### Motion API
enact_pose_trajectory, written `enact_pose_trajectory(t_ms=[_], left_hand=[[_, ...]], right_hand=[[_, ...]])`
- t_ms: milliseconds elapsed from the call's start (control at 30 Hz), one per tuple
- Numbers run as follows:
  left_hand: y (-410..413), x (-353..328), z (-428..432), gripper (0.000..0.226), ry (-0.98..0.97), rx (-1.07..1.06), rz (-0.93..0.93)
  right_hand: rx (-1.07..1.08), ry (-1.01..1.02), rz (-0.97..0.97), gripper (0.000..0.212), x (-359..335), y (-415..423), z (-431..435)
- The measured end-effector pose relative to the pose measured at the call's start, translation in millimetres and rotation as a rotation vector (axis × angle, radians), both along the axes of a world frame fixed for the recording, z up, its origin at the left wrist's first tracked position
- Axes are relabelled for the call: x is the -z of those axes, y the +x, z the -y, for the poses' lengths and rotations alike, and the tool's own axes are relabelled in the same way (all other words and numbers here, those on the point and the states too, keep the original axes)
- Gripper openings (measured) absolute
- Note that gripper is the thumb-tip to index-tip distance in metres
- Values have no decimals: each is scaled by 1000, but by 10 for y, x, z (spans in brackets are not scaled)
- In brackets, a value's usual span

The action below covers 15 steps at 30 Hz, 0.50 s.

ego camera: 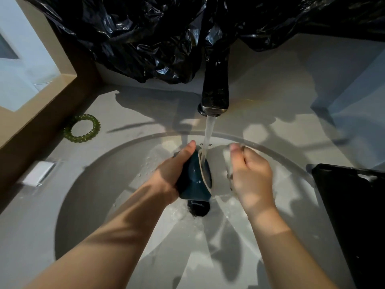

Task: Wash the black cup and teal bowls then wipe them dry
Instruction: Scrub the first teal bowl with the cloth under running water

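Two hands: both over the round white sink basin (100, 184) at mid-frame; forearms enter from the lower edge
Left hand (174, 174): fingers and thumb wrapped round the outside of the glossy teal ceramic bowl (194, 180); thumb tip up at its top edge
Right hand (251, 171): just right of the bowl; fingers curled inward; a pale blur sits at the fingertips, and whether they hold anything cannot be told
Bowl heading: tipped on its side; mouth faces the right of the frame, base turned toward the left palm; its rim runs up and down the frame, leaning slightly
Bowl place: centre of the frame, above the black drain (199, 209); its upper rim under the stream of water (208, 132) from the black tap (214, 88)
Surfaces: bowl glaze dark and shiny with a pale bare rim; basin smooth, wet, spotted with droplets; crinkled black plastic sheet (145, 38) across the top
Edges and room: green coiled hair tie (82, 128) on the counter at left; black rimmed tray (354, 205) at the right edge, near the right wrist; open basin below both wrists
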<state>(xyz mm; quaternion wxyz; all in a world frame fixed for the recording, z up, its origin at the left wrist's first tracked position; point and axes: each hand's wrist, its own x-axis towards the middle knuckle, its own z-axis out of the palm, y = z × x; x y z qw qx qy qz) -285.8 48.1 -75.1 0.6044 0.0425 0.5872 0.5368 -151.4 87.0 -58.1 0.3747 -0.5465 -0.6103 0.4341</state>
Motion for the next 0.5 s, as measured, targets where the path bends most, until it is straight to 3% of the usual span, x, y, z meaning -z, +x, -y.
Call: enact_pose_trajectory(t_ms=[67,133,200,300,367,400,500], left_hand=[[35,-16,-18,55,-28,-63,1],[76,-83,-32,54,-30,-120,54],[110,-133,-37,52,5,-129,57],[188,-193,31,41,-16,-92,-137],[258,-173,55,38,-35,-32,-288],[283,-187,72,38,-51,-15,-303],[237,-231,33,34,-102,-35,-318]], right_hand=[[-211,-110,-42,49,-165,-49,150],[-414,-176,-35,35,-219,-102,281],[-584,-71,127,27,-165,-117,285],[-541,60,169,25,-30,-154,97],[-426,-52,82,17,-27,-170,8],[-416,-130,40,23,-42,-152,1],[-521,-324,-136,18,-91,-96,117]])
